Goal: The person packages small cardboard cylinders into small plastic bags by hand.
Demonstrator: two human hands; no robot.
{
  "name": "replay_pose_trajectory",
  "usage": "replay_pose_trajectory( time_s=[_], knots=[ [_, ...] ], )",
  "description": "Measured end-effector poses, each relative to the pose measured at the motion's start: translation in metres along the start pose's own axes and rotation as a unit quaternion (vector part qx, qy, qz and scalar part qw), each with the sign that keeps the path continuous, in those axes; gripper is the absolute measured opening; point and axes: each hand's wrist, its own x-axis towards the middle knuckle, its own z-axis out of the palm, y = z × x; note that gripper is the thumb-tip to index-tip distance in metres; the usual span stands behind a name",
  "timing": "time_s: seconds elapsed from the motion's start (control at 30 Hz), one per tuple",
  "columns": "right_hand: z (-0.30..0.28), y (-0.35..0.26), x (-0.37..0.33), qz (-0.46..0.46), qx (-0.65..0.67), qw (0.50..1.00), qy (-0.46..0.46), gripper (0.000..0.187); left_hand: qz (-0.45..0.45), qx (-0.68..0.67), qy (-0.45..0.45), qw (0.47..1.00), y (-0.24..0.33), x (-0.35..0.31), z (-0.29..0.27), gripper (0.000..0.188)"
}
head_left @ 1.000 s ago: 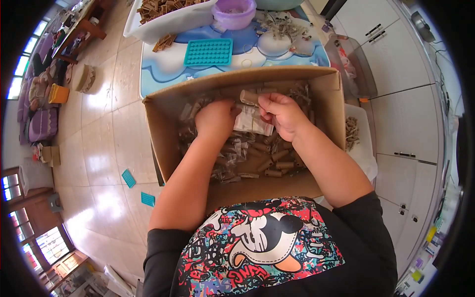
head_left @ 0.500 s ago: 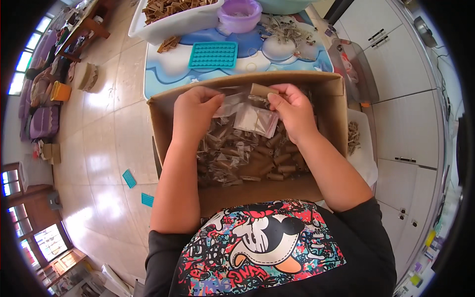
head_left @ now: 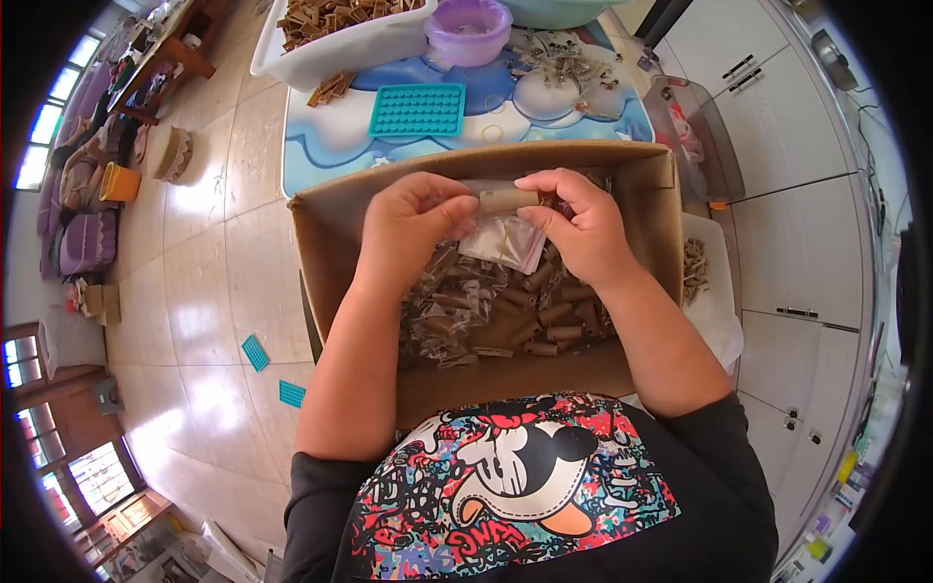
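Over an open cardboard box (head_left: 667, 233), my right hand (head_left: 583, 228) pinches a short brown paper tube (head_left: 507, 200) at its right end, thumb below and fingers above. My left hand (head_left: 416, 225) is closed at the tube's left end, its fingers pressed on a clear plastic bag that is mostly hidden behind the hand. Just under the tube lies a stack of small clear bags (head_left: 501, 242) with a pinkish edge. Beneath, the box holds many loose brown tubes (head_left: 556, 314) and tubes wrapped in clear film (head_left: 457, 309).
Beyond the box, a cloud-patterned table (head_left: 330, 146) bears a teal moulded tray (head_left: 418, 110), a white bin (head_left: 340, 49) of brown pieces, a purple bowl (head_left: 467, 34) and a pile of small clear-and-metal items (head_left: 569, 68). A white container (head_left: 714, 321) stands at the right.
My two hands have come closer together. The tube has shifted slightly left and down, meeting my left hand, and the clear bag that stretched from that hand is now mostly covered.
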Motion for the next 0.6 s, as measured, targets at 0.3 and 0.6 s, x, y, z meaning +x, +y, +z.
replay_pose_trajectory(
  time_s=[0.3,0.6],
  knots=[
    [-0.0092,0.0022,0.0010,-0.015,0.042,0.994,-0.095,0.026,-0.143,-0.033,-0.158,0.976,-0.0089,0.0005,-0.0050,0.033],
    [-0.0081,-0.0019,0.0031,0.067,0.147,0.985,-0.063,0.023,-0.136,-0.111,-0.130,0.976,-0.0114,-0.0004,-0.0018,0.030]
  ],
)
